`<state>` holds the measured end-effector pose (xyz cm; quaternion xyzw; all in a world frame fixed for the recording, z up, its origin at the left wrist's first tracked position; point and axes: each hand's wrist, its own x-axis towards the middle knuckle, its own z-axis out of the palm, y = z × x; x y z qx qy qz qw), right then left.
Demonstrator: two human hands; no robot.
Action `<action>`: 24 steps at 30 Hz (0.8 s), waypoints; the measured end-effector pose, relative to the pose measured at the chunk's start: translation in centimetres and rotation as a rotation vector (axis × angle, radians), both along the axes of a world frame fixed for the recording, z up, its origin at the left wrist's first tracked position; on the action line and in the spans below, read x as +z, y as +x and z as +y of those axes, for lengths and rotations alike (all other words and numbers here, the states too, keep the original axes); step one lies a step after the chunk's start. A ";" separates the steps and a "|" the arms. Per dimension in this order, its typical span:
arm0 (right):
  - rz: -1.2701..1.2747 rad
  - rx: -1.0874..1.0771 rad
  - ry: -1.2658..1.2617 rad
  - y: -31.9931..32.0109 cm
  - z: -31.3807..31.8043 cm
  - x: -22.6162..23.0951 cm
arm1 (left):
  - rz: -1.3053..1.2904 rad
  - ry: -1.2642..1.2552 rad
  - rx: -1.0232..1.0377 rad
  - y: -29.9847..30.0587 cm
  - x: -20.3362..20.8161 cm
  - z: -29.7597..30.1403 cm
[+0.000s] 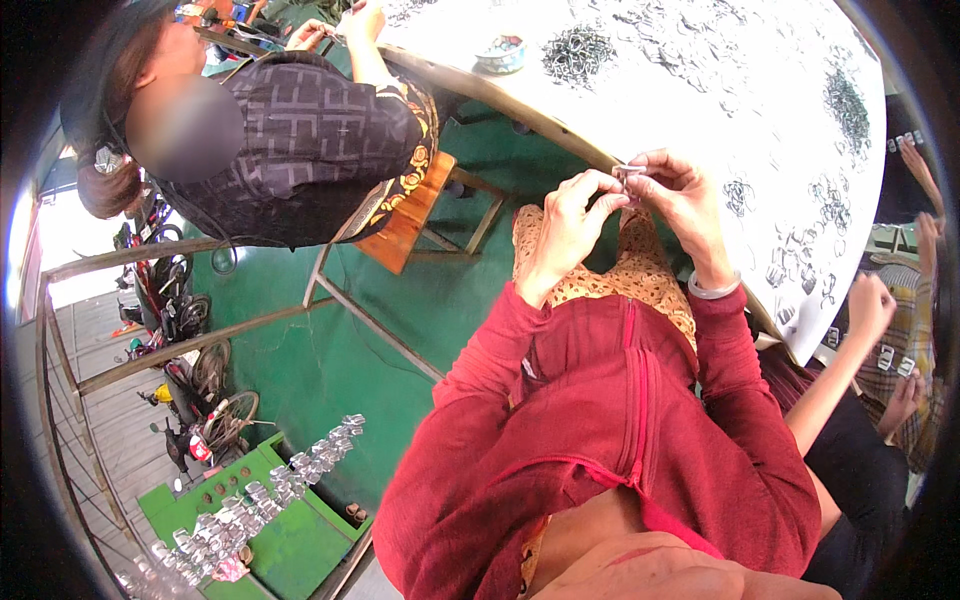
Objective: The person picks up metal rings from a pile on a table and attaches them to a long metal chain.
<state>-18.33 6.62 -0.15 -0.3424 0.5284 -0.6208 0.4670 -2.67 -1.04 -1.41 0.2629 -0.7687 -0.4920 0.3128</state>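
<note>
Near the edge of the white table (690,110), my left hand (572,222) and my right hand (692,196) meet above my lap. Between the fingertips of both is a small silvery metal buckle (629,174), partly hidden by the thumbs and too small to make out fully. Both hands are closed in a pinch on it. Loose metal buckle parts (738,197) lie on the tabletop to the right of my right hand. Further right sits a spread of larger silvery pieces (795,255).
A dark pile of metal rings (578,55) and a small round tin (501,54) stand at the far edge. At left a person in a dark patterned top (310,140) sits by a wooden stool (412,225). Several co-workers' hands (872,308) are at right. Strung silvery buckles (240,510) hang lower left.
</note>
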 end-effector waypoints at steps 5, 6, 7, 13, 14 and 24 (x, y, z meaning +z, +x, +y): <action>0.015 -0.075 0.018 0.2 0.4 0.2 | -0.035 0.013 0.033 0.1 -1.0 0.2; 0.019 -0.118 0.026 0.4 0.4 0.2 | -0.012 0.029 0.030 0.0 -1.4 0.2; -0.009 -0.138 0.009 0.7 0.5 0.4 | 0.010 0.046 0.026 0.0 -1.8 0.2; -0.108 -0.156 0.001 0.5 1.1 0.4 | 0.098 0.321 0.174 -2.3 -1.7 -3.1; -0.131 -0.158 -0.020 0.5 1.1 0.5 | -0.072 0.074 0.125 -3.6 -2.0 -4.8; -0.176 -0.076 0.057 0.3 1.3 1.2 | -0.435 -0.698 0.084 -13.2 -7.2 -10.8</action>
